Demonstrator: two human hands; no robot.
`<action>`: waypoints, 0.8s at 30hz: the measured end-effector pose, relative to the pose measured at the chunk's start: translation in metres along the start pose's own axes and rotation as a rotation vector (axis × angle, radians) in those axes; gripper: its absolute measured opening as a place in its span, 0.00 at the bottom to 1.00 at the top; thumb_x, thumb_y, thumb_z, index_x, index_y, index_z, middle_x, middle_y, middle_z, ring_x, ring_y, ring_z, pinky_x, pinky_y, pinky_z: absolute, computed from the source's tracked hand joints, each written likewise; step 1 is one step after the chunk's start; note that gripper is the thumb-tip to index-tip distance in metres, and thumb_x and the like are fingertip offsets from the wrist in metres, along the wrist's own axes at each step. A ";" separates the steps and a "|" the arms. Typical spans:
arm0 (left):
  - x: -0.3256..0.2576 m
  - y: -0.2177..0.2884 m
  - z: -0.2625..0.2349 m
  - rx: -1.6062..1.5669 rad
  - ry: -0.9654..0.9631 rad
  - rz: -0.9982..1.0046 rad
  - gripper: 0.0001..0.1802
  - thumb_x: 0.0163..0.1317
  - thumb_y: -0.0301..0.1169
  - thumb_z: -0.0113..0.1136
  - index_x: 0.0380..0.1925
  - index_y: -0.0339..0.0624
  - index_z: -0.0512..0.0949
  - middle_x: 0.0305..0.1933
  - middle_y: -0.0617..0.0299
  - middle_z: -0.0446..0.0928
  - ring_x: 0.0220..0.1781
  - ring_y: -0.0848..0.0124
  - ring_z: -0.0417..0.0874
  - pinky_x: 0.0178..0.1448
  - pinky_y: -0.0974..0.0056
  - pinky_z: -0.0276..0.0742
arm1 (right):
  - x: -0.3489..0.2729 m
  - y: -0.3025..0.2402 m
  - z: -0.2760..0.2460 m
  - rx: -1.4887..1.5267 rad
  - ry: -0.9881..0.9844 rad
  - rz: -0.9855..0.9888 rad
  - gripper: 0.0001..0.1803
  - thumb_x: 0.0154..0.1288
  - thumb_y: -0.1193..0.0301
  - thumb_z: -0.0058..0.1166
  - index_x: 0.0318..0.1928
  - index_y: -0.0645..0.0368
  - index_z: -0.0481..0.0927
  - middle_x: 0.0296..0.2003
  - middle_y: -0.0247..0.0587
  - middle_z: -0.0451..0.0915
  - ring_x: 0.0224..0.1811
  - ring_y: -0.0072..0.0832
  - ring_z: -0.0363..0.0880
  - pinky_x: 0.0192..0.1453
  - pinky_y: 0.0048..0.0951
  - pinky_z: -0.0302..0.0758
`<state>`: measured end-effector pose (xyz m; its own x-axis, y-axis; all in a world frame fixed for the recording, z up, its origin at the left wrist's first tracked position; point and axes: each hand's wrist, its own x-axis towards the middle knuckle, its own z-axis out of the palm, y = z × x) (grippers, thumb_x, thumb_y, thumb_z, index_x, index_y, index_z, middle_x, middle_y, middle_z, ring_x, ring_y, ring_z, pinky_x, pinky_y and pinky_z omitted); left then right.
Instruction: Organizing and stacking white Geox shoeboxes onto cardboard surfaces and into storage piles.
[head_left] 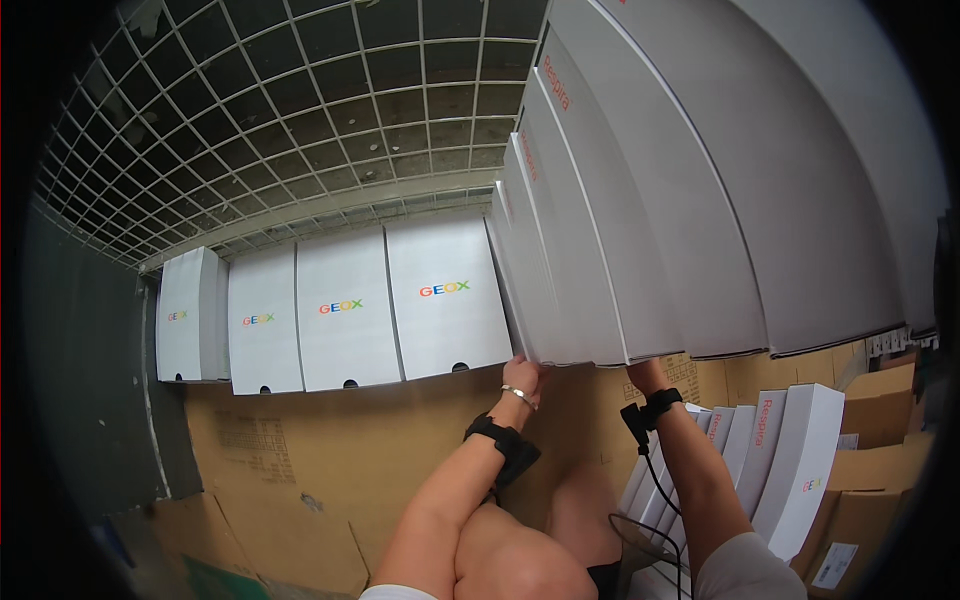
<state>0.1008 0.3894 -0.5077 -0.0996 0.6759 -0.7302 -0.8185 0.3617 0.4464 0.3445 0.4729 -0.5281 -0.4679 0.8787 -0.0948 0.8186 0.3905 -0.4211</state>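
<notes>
A tall stack of white shoeboxes (700,200) rises on the right, its lower edges jutting toward me. At the stack's lower left corner, my left hand (525,380) is closed against the edge of a white shoebox (535,300); some of its fingers are tucked out of sight. My right hand (648,374) reaches up to the bottom edge of the same stack, farther right. The boxes cover its fingers, so I cannot see how they are bent. To the left of the stack, several white shoeboxes with colourful lettering (445,330) stand side by side.
A white wire grid (400,110) runs behind the boxes. Brown cardboard (330,440) lies below them, beside a dark wall panel (85,370). More white shoeboxes (765,440) stand at lower right, near brown cartons (870,500). A black cable (655,475) hangs from my right wrist strap.
</notes>
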 end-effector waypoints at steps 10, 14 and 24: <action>-0.014 0.013 -0.015 0.403 -0.077 0.212 0.39 0.45 0.17 0.50 0.59 0.33 0.48 0.47 0.51 0.69 0.45 0.69 0.73 0.44 0.70 0.71 | 0.008 -0.021 0.000 0.236 -0.008 0.081 0.11 0.55 0.73 0.45 0.40 0.62 0.71 0.38 0.41 0.72 0.41 0.32 0.70 0.47 0.31 0.68; 0.006 -0.006 -0.033 0.400 -0.105 0.400 0.41 0.43 0.20 0.54 0.58 0.29 0.47 0.48 0.49 0.69 0.47 0.63 0.74 0.48 0.67 0.69 | 0.008 -0.038 -0.009 0.331 0.004 0.122 0.10 0.55 0.73 0.46 0.38 0.63 0.72 0.36 0.41 0.73 0.40 0.32 0.71 0.46 0.31 0.68; -0.006 0.007 -0.017 1.423 -0.179 0.676 0.48 0.42 0.29 0.60 0.58 0.25 0.42 0.49 0.41 0.68 0.52 0.57 0.71 0.53 0.65 0.67 | 0.030 -0.074 -0.041 0.547 0.100 0.242 0.07 0.53 0.73 0.49 0.33 0.63 0.73 0.31 0.41 0.74 0.37 0.31 0.72 0.44 0.31 0.70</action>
<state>0.0856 0.3765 -0.5087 -0.0615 0.9813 -0.1825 0.5346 0.1867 0.8242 0.2840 0.4819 -0.4626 -0.2347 0.9567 -0.1720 0.5955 0.0017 -0.8034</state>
